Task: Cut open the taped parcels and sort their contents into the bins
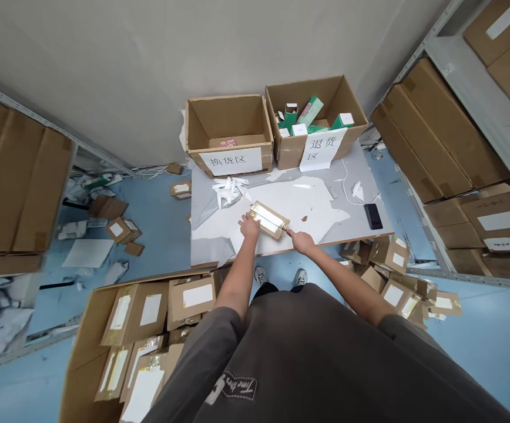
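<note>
A flat, small cardboard box [269, 220] with a white label and shiny tape lies slantwise on the table near its front edge. My left hand [250, 225] grips the box's left end, fingers on its edge. At the right end, my right hand [301, 241] is closed on a slim tool that looks like a small knife [286, 230], its tip at the taped corner; most of it is hidden in the hand. Crumpled white paper scraps [229, 191] lie behind the box on the left.
Behind stand two open cartons with handwritten signs: the left carton [231, 161] holds a pink item, the right carton [288, 154] several green-and-white boxes. A phone [373, 217] lies at the table's right. Parcels fill a large carton [83, 352] left of me; more parcels [389, 254] lie right.
</note>
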A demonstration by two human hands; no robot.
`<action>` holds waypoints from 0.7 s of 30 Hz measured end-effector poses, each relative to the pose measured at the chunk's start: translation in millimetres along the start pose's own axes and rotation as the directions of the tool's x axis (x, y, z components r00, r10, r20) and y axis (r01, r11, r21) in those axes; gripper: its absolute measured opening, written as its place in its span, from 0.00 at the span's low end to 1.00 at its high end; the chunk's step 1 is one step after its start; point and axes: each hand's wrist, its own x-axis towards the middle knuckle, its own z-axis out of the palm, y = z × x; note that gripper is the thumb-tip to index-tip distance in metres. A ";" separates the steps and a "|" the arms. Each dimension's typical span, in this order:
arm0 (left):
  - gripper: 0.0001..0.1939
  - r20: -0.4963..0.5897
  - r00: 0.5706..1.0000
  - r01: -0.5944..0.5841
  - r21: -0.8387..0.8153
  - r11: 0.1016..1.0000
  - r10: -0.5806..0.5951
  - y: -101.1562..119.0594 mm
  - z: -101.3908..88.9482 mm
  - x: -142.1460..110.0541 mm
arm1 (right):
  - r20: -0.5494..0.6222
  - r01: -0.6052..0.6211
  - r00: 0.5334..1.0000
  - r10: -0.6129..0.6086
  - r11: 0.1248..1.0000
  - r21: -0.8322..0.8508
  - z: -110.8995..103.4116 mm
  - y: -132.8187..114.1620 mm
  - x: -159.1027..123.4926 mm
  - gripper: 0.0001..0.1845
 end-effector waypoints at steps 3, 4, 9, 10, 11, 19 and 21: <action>0.37 -0.020 0.999 0.033 0.004 0.999 -0.033 -3.0 -1.0 -9.7 | -0.011 0.057 0.998 -0.058 0.998 -0.006 1.7 11.5 -1.7 0.36; 0.37 -0.027 0.999 0.033 0.011 0.999 -0.033 -4.8 -2.2 -13.4 | -0.025 0.071 0.997 -0.071 0.997 -0.006 3.0 16.5 -4.0 0.35; 0.36 -0.122 0.964 -0.219 0.134 0.966 0.236 -9.7 -9.7 -32.4 | -0.171 0.128 0.979 -0.115 0.989 0.072 11.4 50.2 -20.9 0.29; 0.34 -0.099 0.925 -0.349 0.158 0.924 0.366 -8.2 -10.1 -35.2 | -0.196 0.135 0.974 -0.116 0.987 0.086 12.4 56.7 -23.3 0.28; 0.32 -0.044 0.866 -0.486 0.169 0.858 0.499 -5.8 -9.8 -37.2 | -0.212 0.135 0.971 -0.113 0.987 0.091 13.3 62.4 -24.9 0.28; 0.40 0.336 0.593 -0.802 0.172 0.572 0.732 23.5 5.0 -33.2 | -0.300 0.108 0.953 -0.050 0.978 0.180 16.3 91.4 -26.0 0.27; 0.37 0.311 0.624 -0.780 0.193 0.595 0.717 30.0 7.8 -35.5 | -0.374 0.126 0.927 -0.020 0.957 0.260 16.4 101.5 -31.9 0.27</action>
